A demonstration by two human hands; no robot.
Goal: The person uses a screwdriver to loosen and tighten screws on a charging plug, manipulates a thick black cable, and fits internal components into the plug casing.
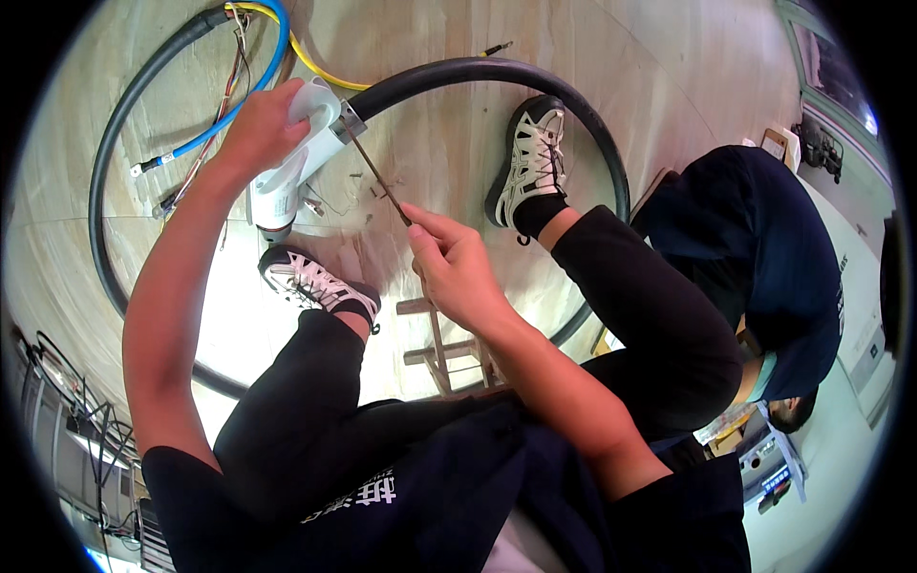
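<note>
My left hand (pixel 260 134) is wrapped around the white charging gun (pixel 304 164), a plastic connector held tilted above the floor. A thick black cable (pixel 478 70) runs from its upper end, where a metal clamp (pixel 351 121) sits. In my right hand (pixel 457 272) is a screwdriver (pixel 377 176) with a long thin shaft, gripped between thumb and fingers. Its tip reaches the clamp area; whether it sits in a screw is too small to tell. Several small parts, perhaps screws (pixel 373 192), lie on the floor beside the gun.
The black cable loops around my feet. Its far end splits into a blue wire (pixel 280 53), a yellow wire (pixel 310 59) and thin coloured wires (pixel 232 81). A wooden stool (pixel 437 351) stands below me. Another person (pixel 755 248) bends over at the right; tangled cables (pixel 86 420) lie at far left.
</note>
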